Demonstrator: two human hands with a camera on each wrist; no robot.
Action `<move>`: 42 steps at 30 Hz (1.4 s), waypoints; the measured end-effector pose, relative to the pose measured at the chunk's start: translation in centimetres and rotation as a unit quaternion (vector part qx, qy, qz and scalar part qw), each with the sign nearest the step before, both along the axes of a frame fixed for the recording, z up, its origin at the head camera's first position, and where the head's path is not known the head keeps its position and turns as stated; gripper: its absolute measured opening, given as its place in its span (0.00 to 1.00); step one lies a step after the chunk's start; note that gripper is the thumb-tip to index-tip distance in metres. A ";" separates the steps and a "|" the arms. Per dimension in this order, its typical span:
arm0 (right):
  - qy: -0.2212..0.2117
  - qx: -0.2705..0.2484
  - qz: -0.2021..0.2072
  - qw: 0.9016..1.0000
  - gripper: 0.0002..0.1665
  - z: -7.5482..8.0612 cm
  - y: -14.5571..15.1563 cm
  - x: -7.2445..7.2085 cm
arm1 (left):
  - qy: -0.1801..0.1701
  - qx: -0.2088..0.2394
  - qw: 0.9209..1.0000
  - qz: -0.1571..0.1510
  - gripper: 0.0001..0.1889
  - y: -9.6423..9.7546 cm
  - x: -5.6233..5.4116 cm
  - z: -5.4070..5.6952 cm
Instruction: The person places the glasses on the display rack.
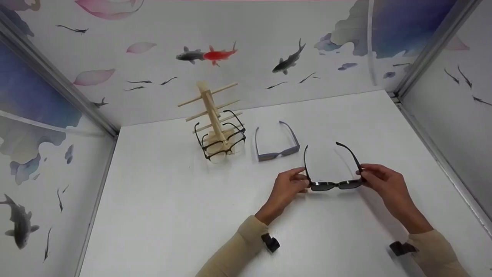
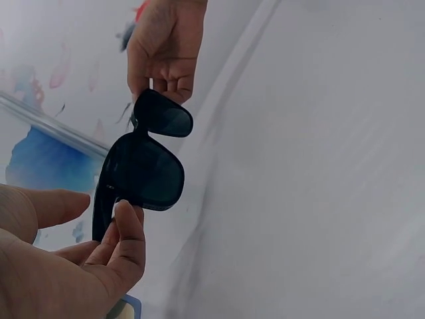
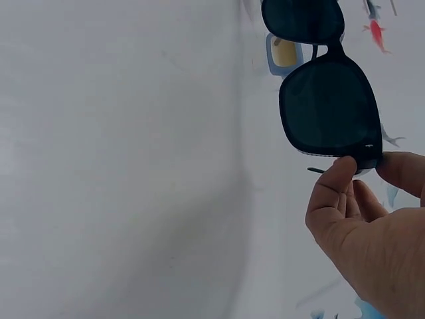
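Observation:
A pair of black sunglasses (image 1: 323, 187) with dark lenses is held up by both hands, lenses toward the person and temples unfolded, pointing away. My left hand (image 1: 286, 187) pinches the frame at its left hinge, beside the lens (image 2: 149, 169). At the opposite hinge, my right hand (image 1: 388, 186) grips between thumb and fingers, just by the other lens (image 3: 329, 106). Left of the sunglasses, a pair of blue-grey glasses (image 1: 269, 156) stands on the white table (image 1: 184, 215) with its temples open.
A wooden display rack (image 1: 210, 107) with crossbars stands at the back of the table. Two pairs of dark-framed eyeglasses (image 1: 212, 145) hang low on it, and its upper bars are bare. Printed panels (image 1: 250, 23) wall in the back and both sides.

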State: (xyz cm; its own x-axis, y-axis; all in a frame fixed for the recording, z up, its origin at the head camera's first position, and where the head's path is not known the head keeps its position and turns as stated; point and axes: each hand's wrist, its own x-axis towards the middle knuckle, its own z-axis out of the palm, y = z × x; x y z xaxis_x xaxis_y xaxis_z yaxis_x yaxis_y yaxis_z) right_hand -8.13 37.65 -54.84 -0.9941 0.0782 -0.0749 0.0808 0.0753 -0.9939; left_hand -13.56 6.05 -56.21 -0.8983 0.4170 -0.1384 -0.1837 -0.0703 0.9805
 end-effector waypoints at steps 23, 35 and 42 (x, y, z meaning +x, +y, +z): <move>0.029 0.025 0.020 0.999 0.27 0.9 -2.4 -1.0 | 0.030 -0.027 0.999 0.012 0.27 -2.7 0.0 1.7; 0.011 0.029 0.033 0.999 0.25 1.7 -4.0 -1.6 | 0.039 -0.038 0.998 0.030 0.29 -4.2 0.0 1.7; 0.013 0.022 0.044 0.999 0.24 1.8 -4.8 -2.0 | 0.039 -0.048 0.997 0.043 0.29 -4.9 0.1 1.9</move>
State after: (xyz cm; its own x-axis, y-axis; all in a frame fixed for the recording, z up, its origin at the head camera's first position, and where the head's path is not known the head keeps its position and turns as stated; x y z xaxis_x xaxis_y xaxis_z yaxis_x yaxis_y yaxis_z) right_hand -10.17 32.82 -53.03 -0.9988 -0.0068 -0.0482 0.0470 0.1244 -0.9911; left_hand -13.44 1.10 -54.28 -0.9398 0.3259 -0.1023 -0.1036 0.0132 0.9945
